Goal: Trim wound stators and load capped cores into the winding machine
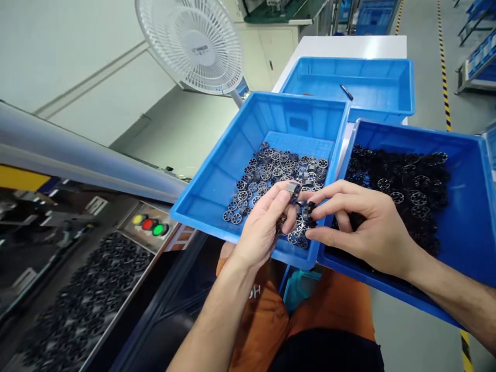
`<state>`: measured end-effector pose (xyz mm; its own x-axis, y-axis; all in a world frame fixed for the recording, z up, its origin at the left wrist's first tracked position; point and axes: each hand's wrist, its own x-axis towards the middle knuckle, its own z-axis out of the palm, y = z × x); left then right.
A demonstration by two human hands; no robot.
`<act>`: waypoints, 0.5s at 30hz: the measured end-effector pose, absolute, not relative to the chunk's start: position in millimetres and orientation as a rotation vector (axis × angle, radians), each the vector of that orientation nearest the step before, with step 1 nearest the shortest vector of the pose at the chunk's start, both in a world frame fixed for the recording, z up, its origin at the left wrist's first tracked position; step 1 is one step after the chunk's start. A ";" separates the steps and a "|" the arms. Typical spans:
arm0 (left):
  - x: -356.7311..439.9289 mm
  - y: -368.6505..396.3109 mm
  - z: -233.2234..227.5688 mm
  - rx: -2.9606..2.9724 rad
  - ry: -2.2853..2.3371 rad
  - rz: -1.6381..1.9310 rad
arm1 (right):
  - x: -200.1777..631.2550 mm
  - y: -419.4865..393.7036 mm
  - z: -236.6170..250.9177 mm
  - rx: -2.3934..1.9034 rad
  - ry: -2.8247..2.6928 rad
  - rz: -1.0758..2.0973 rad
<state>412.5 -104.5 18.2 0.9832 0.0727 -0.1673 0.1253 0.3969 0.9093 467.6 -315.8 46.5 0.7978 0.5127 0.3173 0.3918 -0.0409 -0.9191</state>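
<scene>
My left hand (267, 219) is closed around a small silver-rimmed wheel (294, 191), pinched between thumb and fingers; something more shows under its curled fingers. Close beside it, my right hand (360, 222) pinches a black toothed wheel (309, 214) between thumb and fingertips. Both hands are above the near right part of a blue bin (217, 181) holding many spoked wheels (277, 170) with silver faces. Right of it, a second blue bin (465, 206) holds a heap of darker wheels (418, 181), partly hidden by my right hand and forearm.
A third blue bin (372, 111) with a pen (346, 92) in it stands behind on a white table (352, 46). A white fan (194, 44) stands at the back left. Left are a machine with coloured buttons (147, 224) and a tray of dark parts (89, 294).
</scene>
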 end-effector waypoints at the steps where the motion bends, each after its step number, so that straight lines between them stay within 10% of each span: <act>1: 413.3 -104.8 17.3 1.159 0.182 -0.037 | 467.9 -315.6 46.8 -1.664 -0.730 0.095; 15: 410.3 -101.7 15.4 1.084 0.053 -0.156 | 469.4 -316.1 39.5 -1.732 -0.771 -0.131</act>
<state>410.3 -101.7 15.4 0.9877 -0.1006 -0.1198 0.1529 0.4577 0.8759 469.4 -316.1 39.5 0.7758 0.4242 0.4672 0.5548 -0.1060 -0.8252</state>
